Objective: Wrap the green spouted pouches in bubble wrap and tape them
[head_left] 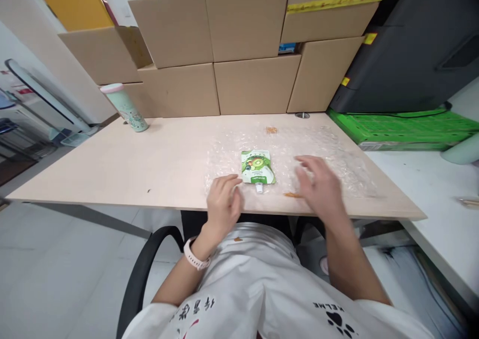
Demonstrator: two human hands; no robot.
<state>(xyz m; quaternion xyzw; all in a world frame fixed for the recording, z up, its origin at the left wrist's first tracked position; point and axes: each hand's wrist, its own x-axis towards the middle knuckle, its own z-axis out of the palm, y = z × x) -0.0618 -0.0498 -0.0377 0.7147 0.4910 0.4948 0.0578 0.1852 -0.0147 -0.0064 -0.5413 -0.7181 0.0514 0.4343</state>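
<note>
A green and white spouted food pouch (pixel 257 168) with a kiwi picture lies flat on a clear sheet of bubble wrap (pixel 239 139), its white cap towards me. Just left of the pouch is my left hand (pixel 224 202), its fingers loosely stretched and nothing in them; whether a fingertip touches the pouch I cannot tell. My right hand (pixel 320 187), slightly blurred, hovers over the right part of the wrap with thumb and fingers apart, holding nothing. A strip of orange-brown tape (pixel 292 195) shows beside it, and another piece of tape (pixel 271 130) is at the wrap's far side.
Cardboard boxes (pixel 179 90) are stacked along the back of the wooden table (pixel 112 164). At the back left stands a mint tumbler (pixel 129 109) with a pink lid. A green crate (pixel 404 127) under a dark case (pixel 404 60) sits to the right, by a white surface (pixel 430 189).
</note>
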